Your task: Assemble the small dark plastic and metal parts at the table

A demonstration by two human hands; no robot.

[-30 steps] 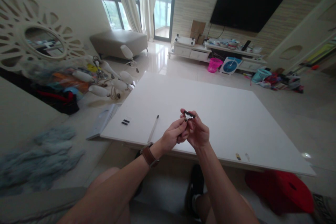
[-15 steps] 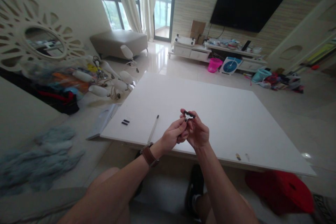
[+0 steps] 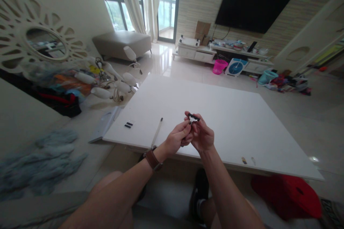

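Over the near part of the white tabletop [image 3: 215, 107], both hands meet around a small razor [image 3: 192, 118] with a black head and silvery neck. My left hand [image 3: 177, 136], with a brown watch strap at its wrist, is closed around the handle, most of which its fingers hide. Fingers of my right hand [image 3: 204, 134] are closed about the razor's black head from the right side. To the left lie a slim pale stick [image 3: 157, 132] with a dark tip and a clear pack [image 3: 128, 124] holding two black strips.
Two small items lie near the front edge, one a yellow-and-dark piece [image 3: 243, 160]. A red cap-like thing [image 3: 290, 195] sits below the right corner. Lamp parts with white shades [image 3: 120, 86] stand beyond the left edge. Grey-blue cloth [image 3: 40, 161] lies on the floor.
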